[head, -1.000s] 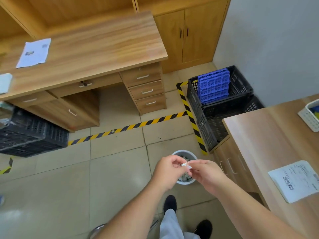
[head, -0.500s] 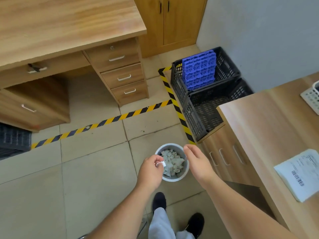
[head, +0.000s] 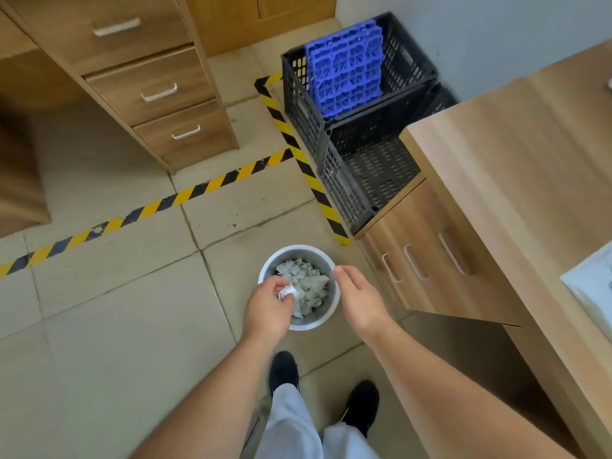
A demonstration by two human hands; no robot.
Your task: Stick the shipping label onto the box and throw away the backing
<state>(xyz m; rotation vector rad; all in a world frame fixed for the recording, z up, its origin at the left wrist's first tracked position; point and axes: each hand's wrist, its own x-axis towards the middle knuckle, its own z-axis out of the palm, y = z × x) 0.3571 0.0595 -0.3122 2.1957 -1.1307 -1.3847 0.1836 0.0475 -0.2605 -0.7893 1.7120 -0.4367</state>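
My left hand (head: 267,311) pinches a small crumpled ball of white backing paper (head: 286,292) directly above the left side of a round grey waste bin (head: 318,323) on the floor. The bin holds several crumpled white scraps. My right hand (head: 359,298) hovers over the bin's right rim with fingers apart and nothing in it. A white sheet with printed text (head: 592,286) lies at the right edge on the wooden table (head: 516,167). No box shows in this view.
Two black plastic crates (head: 361,150) stand against the wall beside the table, one holding a blue grid panel (head: 344,81). Yellow-black tape (head: 205,188) crosses the tiled floor. A wooden drawer unit (head: 159,91) is at upper left. My feet are below the bin.
My hands separated: both held the paper ball a second ago, now only the left does. The view tilted down and closer to the bin, and both hands lowered over it.
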